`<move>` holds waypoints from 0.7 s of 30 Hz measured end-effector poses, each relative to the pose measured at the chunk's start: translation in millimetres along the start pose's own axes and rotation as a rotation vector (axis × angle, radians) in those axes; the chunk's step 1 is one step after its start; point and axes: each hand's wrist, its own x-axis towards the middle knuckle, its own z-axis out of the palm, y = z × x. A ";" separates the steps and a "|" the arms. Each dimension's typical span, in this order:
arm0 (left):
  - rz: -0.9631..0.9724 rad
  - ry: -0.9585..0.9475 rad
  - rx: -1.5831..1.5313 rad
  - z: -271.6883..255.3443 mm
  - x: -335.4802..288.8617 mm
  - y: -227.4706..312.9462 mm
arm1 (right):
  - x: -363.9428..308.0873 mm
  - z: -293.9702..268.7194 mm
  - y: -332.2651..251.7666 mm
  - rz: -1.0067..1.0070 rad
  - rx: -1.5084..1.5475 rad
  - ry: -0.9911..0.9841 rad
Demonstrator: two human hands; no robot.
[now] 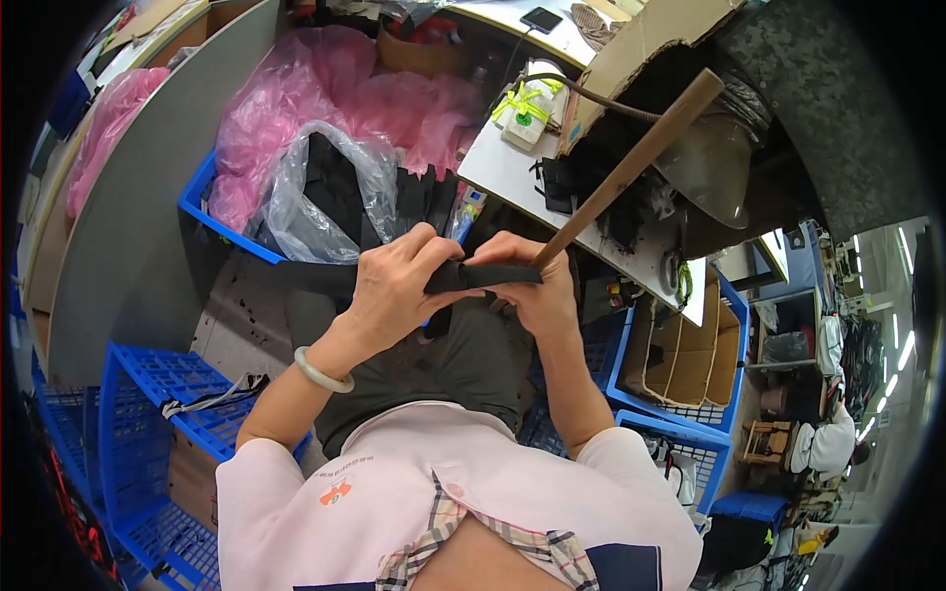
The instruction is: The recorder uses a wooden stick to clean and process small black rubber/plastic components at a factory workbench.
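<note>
A wide black fabric strap (503,273) stretches sideways between my hands, above my lap. My left hand (389,281) is closed on it, thumb and fingers pinching near its middle. Close beside it, my right hand (542,291) grips the strap toward its right end, fingers curled over the top edge. The strap's left part runs out past my left wrist. Beyond my hands, more black fabric pieces (330,182) lie in a clear plastic bag (286,212). A wooden stick (631,163) slants down to my right hand; whether they touch, I cannot tell.
Pink plastic bags (256,108) fill a blue crate (232,236) ahead on the left. On the right, a white table (507,172) carries a small white box (522,123) and black scraps. Blue crates (138,394) stand at both sides, one lined with cardboard (680,350).
</note>
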 end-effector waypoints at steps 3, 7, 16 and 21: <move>0.047 0.037 0.107 -1.1 -4.0 -3.1 | -5.8 18.2 -2.2 -0.004 0.013 0.069; -0.012 0.034 0.111 1.6 -2.4 0.5 | -7.3 28.2 -2.1 -0.140 -0.051 0.202; -0.053 -0.009 0.104 -3.3 0.2 -2.8 | -0.6 30.6 -12.5 0.169 0.065 0.135; 0.027 -0.029 -0.240 -3.5 -1.5 -8.4 | 14.3 18.2 -17.5 -0.246 -0.172 0.134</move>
